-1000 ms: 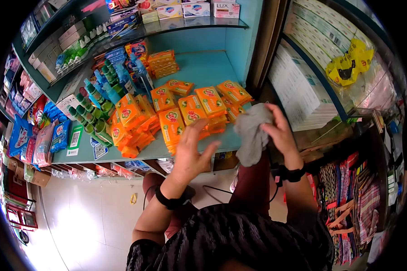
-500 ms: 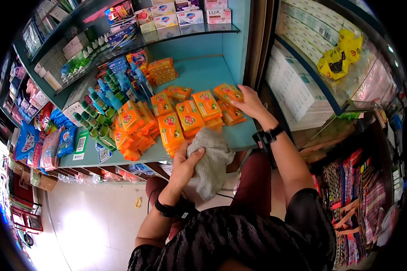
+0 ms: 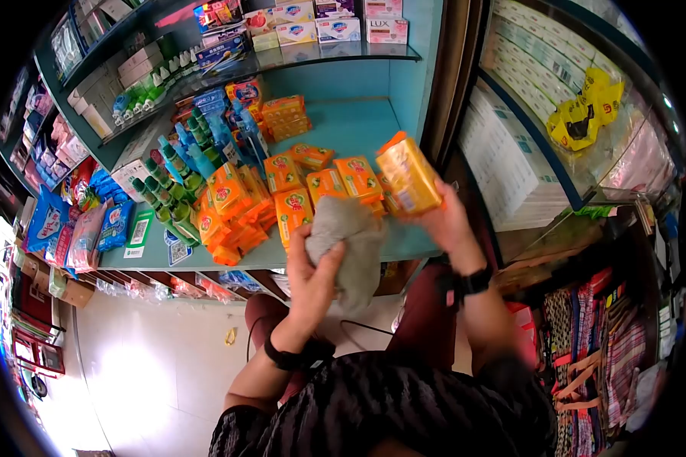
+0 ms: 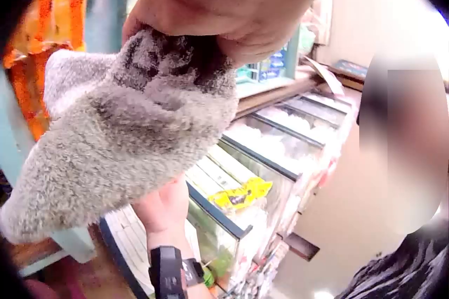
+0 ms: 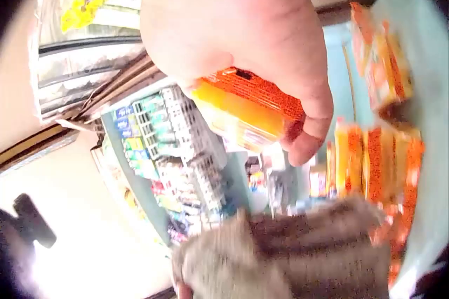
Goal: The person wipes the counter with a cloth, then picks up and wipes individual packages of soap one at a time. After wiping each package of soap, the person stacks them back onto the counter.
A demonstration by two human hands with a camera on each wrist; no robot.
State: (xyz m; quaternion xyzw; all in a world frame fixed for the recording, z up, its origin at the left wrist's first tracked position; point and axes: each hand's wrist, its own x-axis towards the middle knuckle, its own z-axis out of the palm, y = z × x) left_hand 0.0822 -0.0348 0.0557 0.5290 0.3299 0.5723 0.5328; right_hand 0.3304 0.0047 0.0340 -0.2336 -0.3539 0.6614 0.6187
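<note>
My left hand grips a grey cloth, its thumb across the front and the fabric hanging down to the right. In the left wrist view the fuzzy cloth spreads below the hand. My right hand holds an orange-yellow soap pack up off the shelf, tilted, to the right of the cloth. The right wrist view shows thumb and fingers round that soap pack, with the cloth just beyond. Stacks of orange soap packs stand on the blue-green shelf behind, partly hidden by the cloth.
Green-capped spray bottles stand left of the soap stacks. Blue and pink bags lie at the shelf's left end. Boxed soaps line the glass shelf above. A glass case with white boxes rises on the right.
The cloth passed from my right hand to my left. My right hand reached the rightmost soap packs, took one and brought it back toward the cloth.
</note>
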